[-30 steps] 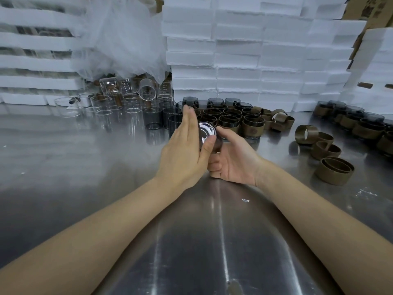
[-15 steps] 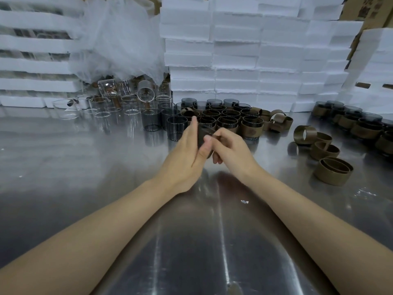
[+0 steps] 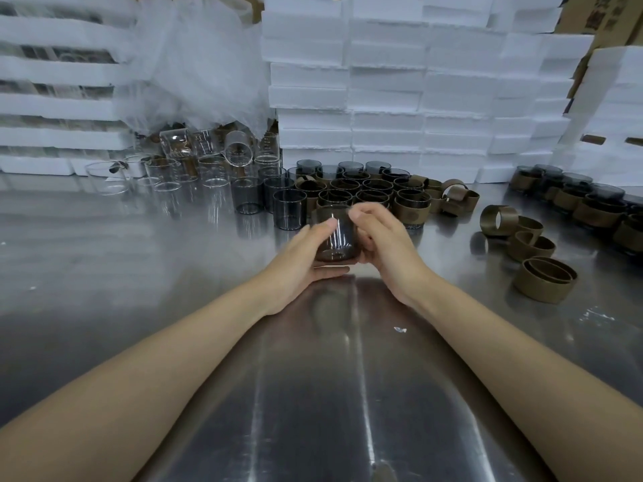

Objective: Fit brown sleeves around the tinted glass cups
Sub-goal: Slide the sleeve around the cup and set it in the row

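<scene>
A tinted glass cup (image 3: 335,236) stands upright between both hands at the middle of the steel table. My left hand (image 3: 299,259) cups its left side and underside, thumb across the front. My right hand (image 3: 382,241) grips its right side, fingertips at the rim. A brown tint shows through the glass; I cannot tell how far a sleeve sits on it. Bare tinted cups (image 3: 289,208) stand just behind, with sleeved cups (image 3: 410,207) beside them. Loose brown sleeves (image 3: 544,280) lie at the right.
Clear glass cups (image 3: 167,179) crowd the back left under a plastic bag (image 3: 195,64). White foam trays (image 3: 382,81) are stacked along the back. More sleeved cups (image 3: 598,207) stand at the far right. The steel table (image 3: 104,273) stretches toward me.
The cup was tilted with its base toward me; it has turned upright. Both hands shifted from pressing together around it to holding its sides, lower and nearer the table.
</scene>
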{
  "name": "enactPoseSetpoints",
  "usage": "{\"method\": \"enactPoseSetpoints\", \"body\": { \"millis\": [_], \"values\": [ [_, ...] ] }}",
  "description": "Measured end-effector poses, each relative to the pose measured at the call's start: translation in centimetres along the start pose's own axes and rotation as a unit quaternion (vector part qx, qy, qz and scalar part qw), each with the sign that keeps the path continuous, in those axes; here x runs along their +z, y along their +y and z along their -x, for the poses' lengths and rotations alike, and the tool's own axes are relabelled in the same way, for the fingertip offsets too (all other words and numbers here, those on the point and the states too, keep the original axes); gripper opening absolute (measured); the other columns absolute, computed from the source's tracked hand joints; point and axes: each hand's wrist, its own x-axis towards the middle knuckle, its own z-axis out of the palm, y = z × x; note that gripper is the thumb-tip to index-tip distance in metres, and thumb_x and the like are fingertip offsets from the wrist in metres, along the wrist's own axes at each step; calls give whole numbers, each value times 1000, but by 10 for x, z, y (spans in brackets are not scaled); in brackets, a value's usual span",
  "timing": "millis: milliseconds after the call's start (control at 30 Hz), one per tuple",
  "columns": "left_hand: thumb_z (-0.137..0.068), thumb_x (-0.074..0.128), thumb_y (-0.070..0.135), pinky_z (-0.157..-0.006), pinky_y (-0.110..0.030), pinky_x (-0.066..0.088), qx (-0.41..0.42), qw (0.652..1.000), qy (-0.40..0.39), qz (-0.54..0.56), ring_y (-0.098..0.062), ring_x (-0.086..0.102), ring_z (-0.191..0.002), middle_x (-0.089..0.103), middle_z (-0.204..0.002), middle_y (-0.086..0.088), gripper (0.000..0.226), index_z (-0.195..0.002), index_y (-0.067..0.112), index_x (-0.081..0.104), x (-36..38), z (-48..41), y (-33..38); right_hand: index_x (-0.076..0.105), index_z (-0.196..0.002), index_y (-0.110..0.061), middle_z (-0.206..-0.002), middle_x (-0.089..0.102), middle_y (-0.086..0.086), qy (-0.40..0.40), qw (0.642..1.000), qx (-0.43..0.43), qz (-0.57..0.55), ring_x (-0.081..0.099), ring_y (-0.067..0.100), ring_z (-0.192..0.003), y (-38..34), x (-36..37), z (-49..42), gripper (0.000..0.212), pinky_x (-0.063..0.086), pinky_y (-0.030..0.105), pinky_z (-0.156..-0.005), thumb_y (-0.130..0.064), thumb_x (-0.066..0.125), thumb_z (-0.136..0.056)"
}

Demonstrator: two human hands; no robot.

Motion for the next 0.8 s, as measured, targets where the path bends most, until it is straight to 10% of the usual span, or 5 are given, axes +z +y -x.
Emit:
{"method": "enactPoseSetpoints", "body": {
  "millis": [133,233,400,667,800],
  "values": [
    [-91,48,56,-63,-30,57,34,995,83,-34,-22,74,-78,66,-108,-12,53,-117,10,38,9,0,-3,53,-135,-15,-122,59,-1,20,993,-36,111,53,5,-113,-13,11,2,51,42,20,-99,8,43,-91],
    [-93,38,64,-79,-25,54,43,978,165,-123,-4,66,-91,57,-107,9,62,-126,13,34,1,-2,-6,18,-153,-12,-160,14,-2,-95,945,-92,300,8,7,-147,-10,34,17,84,8,21,-120,20,38,-78],
    [-97,35,57,-62,-1,42,48,967,149,-201,20,56,-84,53,-104,14,45,-115,16,26,-4,-1,-8,-11,-153,-16,-162,-13,-5,-119,924,-78,356,-11,2,-145,-3,35,19,98,3,17,-118,15,46,-79],
    [-89,40,58,-81,-44,59,143,967,84,-195,-15,68,-98,61,-107,7,50,-122,22,36,4,7,-9,25,-144,-27,-103,56,3,-103,986,-21,129,56,12,-87,0,8,7,86,49,29,-75,20,55,-78],
    [-100,23,53,-68,-25,58,86,985,100,-113,-6,70,-90,66,-108,-2,39,-112,33,53,5,9,-4,25,-147,-18,-120,58,-4,-78,987,-65,121,61,8,-107,9,12,8,85,50,27,-95,4,72,-81]
  ]
}}
